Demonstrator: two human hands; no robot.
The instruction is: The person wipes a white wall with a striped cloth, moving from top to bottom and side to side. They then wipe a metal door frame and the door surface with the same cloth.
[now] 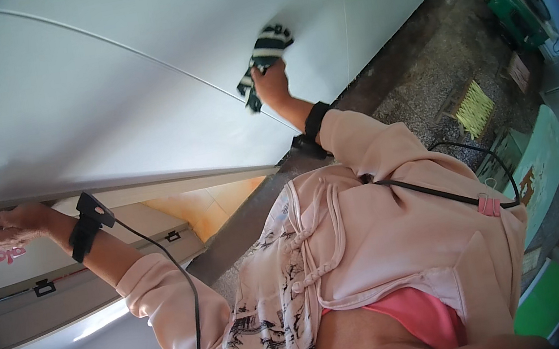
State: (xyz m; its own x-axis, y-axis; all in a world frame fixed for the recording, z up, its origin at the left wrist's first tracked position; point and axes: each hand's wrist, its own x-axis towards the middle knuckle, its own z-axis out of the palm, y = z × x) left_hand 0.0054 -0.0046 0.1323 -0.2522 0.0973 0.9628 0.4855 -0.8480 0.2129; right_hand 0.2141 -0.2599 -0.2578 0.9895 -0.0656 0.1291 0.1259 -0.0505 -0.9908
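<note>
My right hand (273, 85) grips a bunched black-and-white striped cloth (270, 47) at a large, smooth white panel (137, 104). The cloth's upper part lies against or just over the panel, and a loose end hangs at the left of the hand. At the far left, my left hand (18, 224) is at the panel's long edge, its fingers bent. Whether it grips that edge or only rests there is not plain. Both wrists wear black straps, and a small dark device (95, 209) with a cable sits on the left one.
A thin line crosses the panel. Below the left hand is a pale frame with black metal fittings (45, 288) and red writing. The speckled floor (406, 72) holds a stool with a yellow woven seat (475, 109); a green machine (517, 16) stands beyond. A pale green board (543, 176) is at right.
</note>
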